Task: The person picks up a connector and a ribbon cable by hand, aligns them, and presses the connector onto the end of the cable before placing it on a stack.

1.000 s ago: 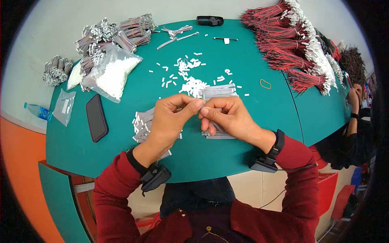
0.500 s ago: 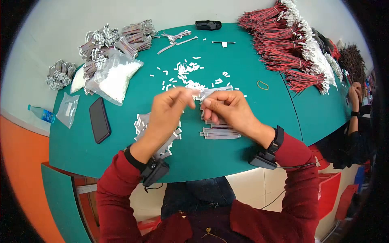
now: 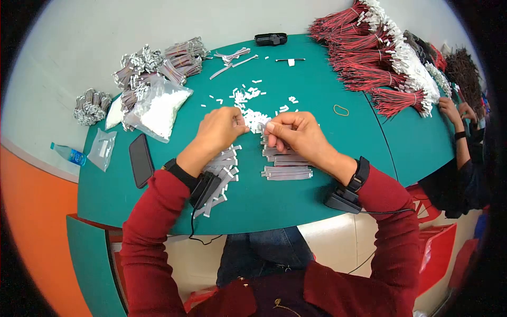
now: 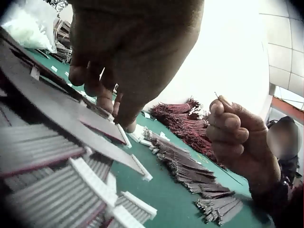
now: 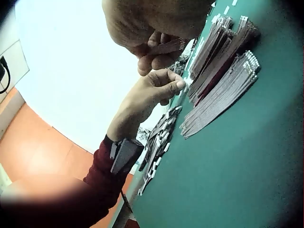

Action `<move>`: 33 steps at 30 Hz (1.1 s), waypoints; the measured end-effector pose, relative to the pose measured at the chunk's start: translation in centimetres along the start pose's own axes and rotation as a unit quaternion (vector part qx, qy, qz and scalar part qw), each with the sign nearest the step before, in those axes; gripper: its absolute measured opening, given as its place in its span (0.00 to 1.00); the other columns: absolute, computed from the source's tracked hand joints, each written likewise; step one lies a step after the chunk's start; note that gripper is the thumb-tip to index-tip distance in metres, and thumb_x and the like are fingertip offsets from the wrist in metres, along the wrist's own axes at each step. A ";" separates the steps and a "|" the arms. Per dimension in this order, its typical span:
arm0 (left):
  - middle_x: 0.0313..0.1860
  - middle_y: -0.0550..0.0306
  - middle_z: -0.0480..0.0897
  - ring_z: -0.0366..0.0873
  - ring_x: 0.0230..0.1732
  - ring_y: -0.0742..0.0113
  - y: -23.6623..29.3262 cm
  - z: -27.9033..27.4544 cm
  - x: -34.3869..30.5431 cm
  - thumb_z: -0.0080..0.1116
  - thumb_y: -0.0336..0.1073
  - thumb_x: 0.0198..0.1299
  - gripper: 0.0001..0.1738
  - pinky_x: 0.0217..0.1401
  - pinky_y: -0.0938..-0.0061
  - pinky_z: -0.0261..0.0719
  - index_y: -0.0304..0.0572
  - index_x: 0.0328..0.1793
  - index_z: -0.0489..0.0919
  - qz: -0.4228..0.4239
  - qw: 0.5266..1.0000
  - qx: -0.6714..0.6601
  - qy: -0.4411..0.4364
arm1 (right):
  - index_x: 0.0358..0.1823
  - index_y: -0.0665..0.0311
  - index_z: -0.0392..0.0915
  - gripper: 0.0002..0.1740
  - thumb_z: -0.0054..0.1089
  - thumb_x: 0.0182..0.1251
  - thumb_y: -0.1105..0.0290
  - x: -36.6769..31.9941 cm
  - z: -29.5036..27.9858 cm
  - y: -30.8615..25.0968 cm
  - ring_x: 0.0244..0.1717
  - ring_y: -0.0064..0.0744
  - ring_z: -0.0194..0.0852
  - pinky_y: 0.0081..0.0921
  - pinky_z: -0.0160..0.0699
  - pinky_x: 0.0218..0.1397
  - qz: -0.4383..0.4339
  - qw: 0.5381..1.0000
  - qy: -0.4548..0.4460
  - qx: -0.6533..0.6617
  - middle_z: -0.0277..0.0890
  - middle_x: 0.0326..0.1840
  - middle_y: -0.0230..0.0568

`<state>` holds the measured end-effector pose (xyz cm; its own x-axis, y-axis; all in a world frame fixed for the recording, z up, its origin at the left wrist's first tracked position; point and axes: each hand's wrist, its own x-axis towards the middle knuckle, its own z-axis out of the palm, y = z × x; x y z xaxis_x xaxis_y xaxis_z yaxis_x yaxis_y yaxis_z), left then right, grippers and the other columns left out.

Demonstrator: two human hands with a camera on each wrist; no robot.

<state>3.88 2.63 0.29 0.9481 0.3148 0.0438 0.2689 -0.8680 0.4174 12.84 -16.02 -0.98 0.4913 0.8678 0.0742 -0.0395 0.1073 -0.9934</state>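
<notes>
My right hand pinches a flat grey ribbon cable between thumb and fingers, above the table. Its bare end wires show in the right wrist view; most of the cable is hidden in the hand. Beside the loose pile of small white connector housings, my left hand hangs low with thumb and fingers loosely bent and apart. Under the left forearm lies a heap of ribbon cables with white ends. Below the right hand, bare-ended ribbon cables lie in neat stacks.
A clear bag of white parts, a phone and a bottle stand at left. Red-and-black wire bundles fill the back right. A rubber band lies on the green table. Another person's hands show far right.
The left hand has parted from the right hand and moved left and down beside the white housings. The right hand stays nearly in place. The head view has shifted slightly.
</notes>
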 end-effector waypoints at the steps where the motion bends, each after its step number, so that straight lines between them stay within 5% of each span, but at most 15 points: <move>1: 0.25 0.53 0.81 0.78 0.27 0.62 0.0 0.2 0.0 0.66 0.36 0.47 0.10 0.32 0.69 0.74 0.38 0.31 0.81 -0.005 1.000 0.011 -0.002 | 0.30 0.67 0.78 0.11 0.52 0.67 0.68 0.0 0.0 0.0 0.19 0.12 0.68 0.12 0.67 0.21 -0.003 1.000 -0.003 -0.003 0.76 0.21 0.30; 4: 0.25 0.52 0.81 0.79 0.27 0.62 -0.3 0.6 0.3 0.65 0.37 0.47 0.11 0.33 0.69 0.74 0.37 0.31 0.81 -0.004 1.000 0.012 -0.009 | 0.29 0.67 0.78 0.11 0.52 0.66 0.68 0.0 0.1 0.0 0.19 0.12 0.67 0.12 0.66 0.21 -0.001 1.000 0.000 -0.001 0.76 0.21 0.30; 7: 0.27 0.48 0.82 0.81 0.32 0.52 -0.5 0.8 0.2 0.66 0.38 0.46 0.10 0.35 0.63 0.77 0.40 0.31 0.82 -0.001 1.000 -0.009 -0.009 | 0.29 0.67 0.78 0.11 0.52 0.66 0.68 -0.1 0.1 0.0 0.19 0.12 0.67 0.12 0.66 0.20 -0.009 1.000 -0.001 0.000 0.76 0.21 0.30; 10: 0.26 0.53 0.82 0.79 0.28 0.66 0.2 -0.1 -0.5 0.62 0.34 0.50 0.09 0.33 0.72 0.75 0.35 0.32 0.81 0.002 1.000 -0.023 0.004 | 0.29 0.67 0.78 0.11 0.52 0.66 0.68 0.0 0.1 0.1 0.19 0.12 0.67 0.12 0.67 0.21 -0.004 1.000 0.001 -0.007 0.76 0.21 0.30; 12: 0.28 0.54 0.83 0.79 0.28 0.69 -0.1 -0.9 -0.8 0.61 0.33 0.53 0.08 0.33 0.76 0.76 0.34 0.33 0.80 0.000 0.989 -0.149 -0.023 | 0.32 0.68 0.78 0.12 0.52 0.67 0.67 -0.1 0.0 -0.1 0.20 0.14 0.68 0.12 0.67 0.21 -0.009 1.000 -0.007 -0.011 0.76 0.23 0.32; 14: 0.30 0.53 0.83 0.80 0.30 0.70 0.2 -1.5 -1.4 0.60 0.32 0.55 0.07 0.34 0.78 0.76 0.34 0.33 0.78 -0.005 0.949 -0.310 -0.060 | 0.34 0.69 0.78 0.12 0.52 0.68 0.67 -0.2 -0.1 -0.3 0.21 0.15 0.69 0.12 0.67 0.21 -0.019 1.000 -0.010 -0.007 0.76 0.24 0.33; 16: 0.31 0.52 0.83 0.80 0.32 0.71 0.9 -2.1 -2.5 0.60 0.32 0.56 0.08 0.35 0.79 0.78 0.33 0.33 0.77 -0.014 0.861 -0.498 -0.101 | 0.34 0.69 0.78 0.12 0.52 0.68 0.67 -0.3 0.0 -0.6 0.21 0.15 0.69 0.12 0.67 0.22 -0.034 0.999 -0.013 0.002 0.76 0.24 0.34; 19: 0.33 0.53 0.82 0.80 0.33 0.69 1.9 -2.1 -3.7 0.58 0.31 0.59 0.06 0.37 0.77 0.78 0.35 0.36 0.75 -0.035 0.813 -0.565 -0.135 | 0.33 0.67 0.78 0.11 0.53 0.68 0.66 -0.7 0.4 -1.5 0.21 0.13 0.68 0.12 0.67 0.22 -0.042 0.999 -0.001 0.022 0.77 0.25 0.31; 33: 0.34 0.58 0.80 0.77 0.35 0.74 1.6 0.4 -4.5 0.61 0.28 0.55 0.07 0.41 0.79 0.76 0.36 0.39 0.75 -0.020 0.763 -0.635 -0.121 | 0.36 0.69 0.78 0.10 0.51 0.68 0.69 -0.7 0.6 -1.0 0.23 0.14 0.70 0.12 0.71 0.26 -0.028 0.999 -0.039 0.021 0.77 0.26 0.32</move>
<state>0.12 -0.28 0.43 0.9882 0.1184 -0.0975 0.0639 0.2603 0.9634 12.00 -16.43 0.04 0.4247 0.8947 0.1386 -0.0515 0.1767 -0.9829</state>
